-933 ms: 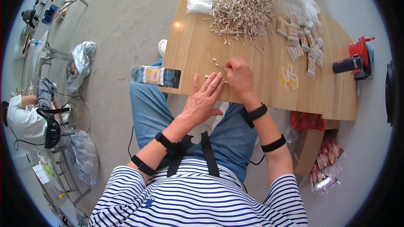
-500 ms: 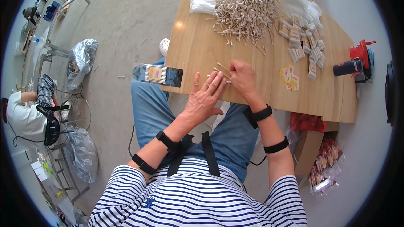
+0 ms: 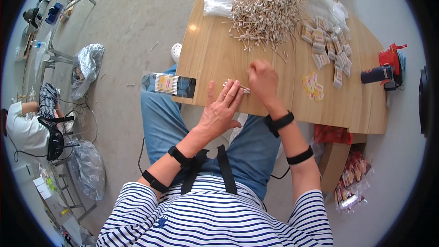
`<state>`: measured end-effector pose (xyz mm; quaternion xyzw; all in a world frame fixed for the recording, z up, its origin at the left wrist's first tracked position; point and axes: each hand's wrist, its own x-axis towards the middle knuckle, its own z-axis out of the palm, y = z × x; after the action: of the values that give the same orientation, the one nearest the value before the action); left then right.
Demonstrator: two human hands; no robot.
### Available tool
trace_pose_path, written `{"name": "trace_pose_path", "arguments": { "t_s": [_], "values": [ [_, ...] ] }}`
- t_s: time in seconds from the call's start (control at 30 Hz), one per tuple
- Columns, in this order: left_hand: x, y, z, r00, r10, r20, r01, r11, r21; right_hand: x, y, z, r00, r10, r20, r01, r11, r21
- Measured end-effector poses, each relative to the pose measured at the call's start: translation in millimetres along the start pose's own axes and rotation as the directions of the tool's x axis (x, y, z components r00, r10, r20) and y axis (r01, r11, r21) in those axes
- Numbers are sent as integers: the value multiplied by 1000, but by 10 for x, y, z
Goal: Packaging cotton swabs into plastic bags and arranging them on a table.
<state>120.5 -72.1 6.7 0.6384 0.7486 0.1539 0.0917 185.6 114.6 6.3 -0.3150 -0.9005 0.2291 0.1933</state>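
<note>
My left hand [image 3: 221, 110] lies flat near the front edge of the table, fingers stretched out over a few cotton swabs [image 3: 245, 90]. Their white tips poke out on both sides of the fingers. Just to the right, my right hand [image 3: 264, 80] is closed, with its fingers curled in; whatever they may hold is hidden. Farther back lies a large heap of loose cotton swabs [image 3: 265, 11]. At the table's left corner, a pack of cotton swabs [image 3: 166, 83] with a yellow and red label sits on a dark plate [image 3: 186, 87].
Clear plastic bags [image 3: 217, 3] lie left of the heap, more bags [image 3: 336, 9] to its right. Several filled swab packs [image 3: 330, 43] and yellow labels [image 3: 313, 87] are on the right. Beyond stands a dark cylinder [image 3: 376, 74]. A cardboard box [image 3: 336, 162] is below the table.
The loose swabs between my hands now lie closer together under my left fingers. My right hand has drawn slightly away from them, while my left hand stays flat.
</note>
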Motion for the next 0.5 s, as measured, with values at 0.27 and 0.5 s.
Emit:
{"name": "trace_pose_path", "arguments": {
  "t_s": [0.27, 0.5],
  "values": [
    [-1, -23, 22, 1000, 21, -18, -21, 999, -25, 604, 68, 169, 915, 403, -11, -398, 899, -183],
    [-9, -36, 11, 1000, 2, -14, -2, 1000, -21, 52, 199, -116, 941, 332, 65, -322, 938, -124]
  ]
}}
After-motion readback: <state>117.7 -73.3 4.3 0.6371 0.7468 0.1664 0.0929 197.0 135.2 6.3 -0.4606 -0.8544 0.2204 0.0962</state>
